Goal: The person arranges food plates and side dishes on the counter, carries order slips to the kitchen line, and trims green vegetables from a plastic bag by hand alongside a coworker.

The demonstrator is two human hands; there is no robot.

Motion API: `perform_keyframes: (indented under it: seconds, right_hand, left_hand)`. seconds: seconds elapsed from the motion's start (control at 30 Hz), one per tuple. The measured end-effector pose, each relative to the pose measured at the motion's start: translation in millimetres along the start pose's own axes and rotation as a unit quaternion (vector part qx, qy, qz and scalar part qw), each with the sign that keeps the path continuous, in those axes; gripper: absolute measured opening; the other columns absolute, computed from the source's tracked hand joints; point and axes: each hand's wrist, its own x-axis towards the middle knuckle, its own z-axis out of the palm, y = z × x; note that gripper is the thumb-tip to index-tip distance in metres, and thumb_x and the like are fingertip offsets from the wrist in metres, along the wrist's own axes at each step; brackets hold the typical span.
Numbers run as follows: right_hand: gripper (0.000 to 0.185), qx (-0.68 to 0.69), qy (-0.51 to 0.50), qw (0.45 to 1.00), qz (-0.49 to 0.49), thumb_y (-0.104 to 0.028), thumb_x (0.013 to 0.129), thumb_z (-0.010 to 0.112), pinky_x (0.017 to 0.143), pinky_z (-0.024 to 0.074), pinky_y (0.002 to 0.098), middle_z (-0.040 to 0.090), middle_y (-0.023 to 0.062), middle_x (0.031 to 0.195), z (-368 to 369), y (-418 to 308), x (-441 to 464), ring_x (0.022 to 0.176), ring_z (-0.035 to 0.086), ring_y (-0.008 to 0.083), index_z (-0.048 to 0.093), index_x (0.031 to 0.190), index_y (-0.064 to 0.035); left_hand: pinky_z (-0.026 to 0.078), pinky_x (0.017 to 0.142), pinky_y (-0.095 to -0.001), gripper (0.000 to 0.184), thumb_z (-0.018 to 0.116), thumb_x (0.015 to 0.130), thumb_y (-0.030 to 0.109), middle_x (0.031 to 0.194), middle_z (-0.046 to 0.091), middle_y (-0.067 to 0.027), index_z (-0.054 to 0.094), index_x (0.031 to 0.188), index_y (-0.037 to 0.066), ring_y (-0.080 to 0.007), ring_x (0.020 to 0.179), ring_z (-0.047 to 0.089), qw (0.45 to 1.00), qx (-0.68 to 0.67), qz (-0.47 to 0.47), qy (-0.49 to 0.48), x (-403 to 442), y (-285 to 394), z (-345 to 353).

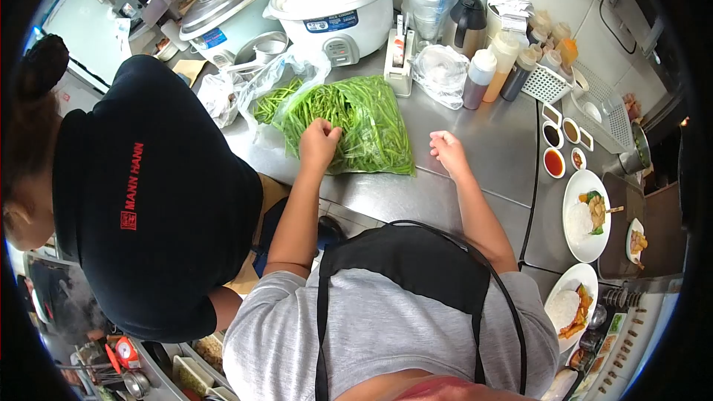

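Left hand (319,144) seemingly touches a clear bag (386,137) of green stalks (347,104).

Looks like a restaurant kitchen. Shows large rice cooker (327,11), squeeze bottles (501,63), sauce dishes (554,162), plated rice meals (579,219). Has steel counter (497,156).
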Motion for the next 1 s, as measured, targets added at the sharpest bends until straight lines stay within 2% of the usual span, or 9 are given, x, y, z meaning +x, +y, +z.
perform_keyframes:
  seconds: [0.13, 0.27, 0.33, 0.4, 0.53, 0.67, 0.77, 0.87, 1.0]
  right_hand:
    - [0.018, -0.076, -0.017, 0.99, -0.115, -0.013, 0.079, 0.052, 0.06, 0.0451, 0.0258, 0.059, 0.0072, 0.078, 22.3, -21.0, 6.5, 0.065, 0.056, 0.0151, 0.057, 0.091, -0.0013]
    - [0.018, -0.161, -0.034, 0.948, -0.273, -0.014, 0.077, 0.055, 0.063, 0.0458, 0.0293, 0.06, 0.0127, 0.082, 61.3, -74.9, -7.2, 0.07, 0.059, 0.0197, 0.058, 0.089, -0.0012]
    - [0.021, -0.123, -0.032, 0.94, -0.317, -0.018, 0.075, 0.057, 0.061, 0.046, 0.0314, 0.059, 0.0139, 0.075, 86.9, -102.3, -13.3, 0.067, 0.059, 0.0226, 0.058, 0.089, -0.0015]
    - [0.022, -0.166, -0.046, 0.944, -0.281, -0.02, 0.074, 0.058, 0.059, 0.0458, 0.0332, 0.059, 0.0138, 0.07, 107.9, -125.3, -18.4, 0.065, 0.058, 0.0243, 0.058, 0.086, -0.0017]
    - [0.026, -0.22, -0.05, 0.939, -0.26, -0.025, 0.072, 0.058, 0.056, 0.0452, 0.0357, 0.058, 0.0133, 0.065, 123.2, -123.4, -5.0, 0.061, 0.058, 0.027, 0.058, 0.082, -0.0015]
    - [0.019, -0.025, -0.124, 0.978, -0.165, -0.019, 0.073, 0.057, 0.056, 0.0451, 0.036, 0.058, 0.0156, 0.069, 119.1, -124.7, -9.4, 0.059, 0.056, 0.0284, 0.056, 0.078, -0.0001]
    - [0.015, 0.008, -0.133, 0.974, -0.181, -0.014, 0.073, 0.053, 0.056, 0.0457, 0.0369, 0.058, 0.0169, 0.073, 108.3, -134.0, -14.8, 0.059, 0.056, 0.0298, 0.056, 0.077, -0.0007]
    - [0.014, -0.246, -0.033, 0.886, -0.393, -0.013, 0.073, 0.051, 0.055, 0.0466, 0.0388, 0.058, 0.0165, 0.073, 86.1, -139.2, -16.5, 0.059, 0.057, 0.0305, 0.057, 0.078, -0.0024]
    - [0.012, -0.453, 0.004, 0.792, -0.41, -0.015, 0.073, 0.05, 0.058, 0.0463, 0.0424, 0.057, 0.0148, 0.07, 68.4, -146.2, -34.4, 0.063, 0.057, 0.0319, 0.057, 0.075, -0.0053]
  left_hand:
    - [0.043, 0.055, -0.0343, 0.019, 0.06, 0.069, 0.018, 0.061, 0.055, -0.0143, 0.053, 0.069, 0.0, -0.0255, 0.056, 0.054, 0.978, -0.079, -0.184, -0.06, 42.8, 123.9, -78.1]
    - [0.043, 0.055, -0.0332, 0.016, 0.059, 0.07, 0.017, 0.061, 0.055, -0.0137, 0.054, 0.069, 0.001, -0.0245, 0.056, 0.054, 0.972, -0.118, -0.195, -0.055, 51.7, 149.6, -91.4]
    - [0.044, 0.055, -0.0336, 0.016, 0.059, 0.071, 0.017, 0.062, 0.056, -0.0141, 0.054, 0.07, 0.001, -0.0257, 0.057, 0.055, 0.982, -0.095, -0.153, -0.054, 49.1, 156.7, -87.7]
    - [0.044, 0.055, -0.0344, 0.016, 0.059, 0.071, 0.017, 0.064, 0.057, -0.0146, 0.055, 0.071, 0.002, -0.0274, 0.058, 0.056, 0.995, -0.049, -0.076, -0.043, 44.2, 163.1, -80.4]
    - [0.043, 0.057, -0.0377, 0.017, 0.058, 0.073, 0.019, 0.067, 0.057, -0.0165, 0.054, 0.072, 0.002, -0.0305, 0.063, 0.056, 0.99, -0.082, -0.064, -0.091, 42.6, 178.7, -84.7]
    - [0.042, 0.059, -0.0404, 0.018, 0.053, 0.076, 0.019, 0.07, 0.055, -0.0196, 0.051, 0.075, 0.002, -0.0347, 0.067, 0.054, 0.986, -0.078, -0.021, -0.145, 48.2, 187.6, -98.2]
    - [0.041, 0.061, -0.0424, 0.018, 0.05, 0.079, 0.02, 0.072, 0.054, -0.022, 0.049, 0.078, 0.002, -0.0379, 0.07, 0.053, 0.98, -0.073, 0.01, -0.185, 49.8, 194.9, -103.9]
    - [0.041, 0.062, -0.0442, 0.019, 0.047, 0.081, 0.02, 0.073, 0.053, -0.0241, 0.047, 0.08, 0.001, -0.0403, 0.072, 0.052, 0.976, -0.065, 0.05, -0.2, 50.9, 200.7, -104.3]
    - [0.041, 0.061, -0.0438, 0.019, 0.046, 0.081, 0.02, 0.073, 0.053, -0.0241, 0.047, 0.079, 0.001, -0.0405, 0.071, 0.053, 0.973, -0.062, 0.047, -0.216, 45.4, 207.9, -95.0]
